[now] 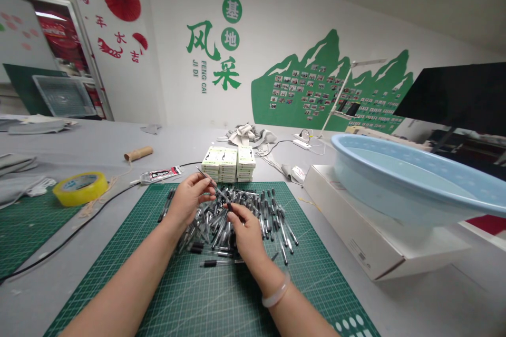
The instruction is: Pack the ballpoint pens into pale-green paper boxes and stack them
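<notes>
A slim clear pen (220, 192) with a dark end slants between my two hands above the green cutting mat (205, 300). My left hand (188, 196) is closed in a pinch on its upper part. At the pen's lower, black end, the fingers of my right hand (245, 225) are closed around it; whether that end is a separate cap I cannot tell. Beneath and behind both hands lies a loose heap of clear pens with black ends (272, 216), partly hidden by my hands. Small stacked boxes (220, 160) stand just behind the heap.
To the right, a light-blue basin (379, 189) rests on a white box (356, 237). On the left are a yellow tape roll (65, 196), a glue tube (160, 175), a brown cardboard roll (138, 154) and a black cable (75, 231). Crumpled cloth (249, 136) lies farther back.
</notes>
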`<state>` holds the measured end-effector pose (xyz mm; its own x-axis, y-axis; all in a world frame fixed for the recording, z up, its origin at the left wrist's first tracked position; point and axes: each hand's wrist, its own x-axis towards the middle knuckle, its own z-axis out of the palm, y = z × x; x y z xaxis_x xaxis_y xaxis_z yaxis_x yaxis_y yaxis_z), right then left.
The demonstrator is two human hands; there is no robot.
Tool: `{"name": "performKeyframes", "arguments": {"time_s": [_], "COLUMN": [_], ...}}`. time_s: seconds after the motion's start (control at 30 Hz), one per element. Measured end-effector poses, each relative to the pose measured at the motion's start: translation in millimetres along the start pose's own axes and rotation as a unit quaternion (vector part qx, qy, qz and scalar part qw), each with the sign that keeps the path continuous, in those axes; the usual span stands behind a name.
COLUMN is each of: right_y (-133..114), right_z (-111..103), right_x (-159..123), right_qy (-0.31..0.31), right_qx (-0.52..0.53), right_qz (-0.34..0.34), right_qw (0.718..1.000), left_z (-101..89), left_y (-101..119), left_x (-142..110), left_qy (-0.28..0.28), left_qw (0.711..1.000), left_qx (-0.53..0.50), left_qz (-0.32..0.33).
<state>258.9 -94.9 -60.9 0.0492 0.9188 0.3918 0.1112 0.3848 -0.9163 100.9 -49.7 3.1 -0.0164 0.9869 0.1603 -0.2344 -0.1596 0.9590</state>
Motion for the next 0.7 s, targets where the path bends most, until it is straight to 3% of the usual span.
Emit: {"name": "performKeyframes", "arguments": {"time_s": [0.2, 0.33, 0.5, 0.6, 0.7], "right_y": [-1, -3, -6, -7, -8], "right_z": [-1, -2, -1, -1, -3], "right_x": [0, 0, 2, 4, 4], "right_qy": [0.011, 0.017, 0.003, 0.013, 0.041], "right_qx": [-0.024, -0.056, 0.056, 0.111, 0.117], "right_qz": [0.000, -0.025, 0.024, 0.065, 0.069], "right_qw": [1.000, 0.998, 0.998, 0.992, 0.990], "left_z": [-0.7, 2.2, 4.7, -2.6, -13.1], "left_y": [5, 9, 8, 4, -3], "left_x": [-1, -4, -6, -3, 1], "left_qy": [-0.027, -0.110, -0.201, -0.193, -0.163], "left_qw": [0.998, 0.981, 0.946, 0.927, 0.876], "left_qx": [0.041, 0.149, 0.251, 0.322, 0.452], "left_qz": [0.038, 0.060, 0.030, 0.022, 0.052]}}
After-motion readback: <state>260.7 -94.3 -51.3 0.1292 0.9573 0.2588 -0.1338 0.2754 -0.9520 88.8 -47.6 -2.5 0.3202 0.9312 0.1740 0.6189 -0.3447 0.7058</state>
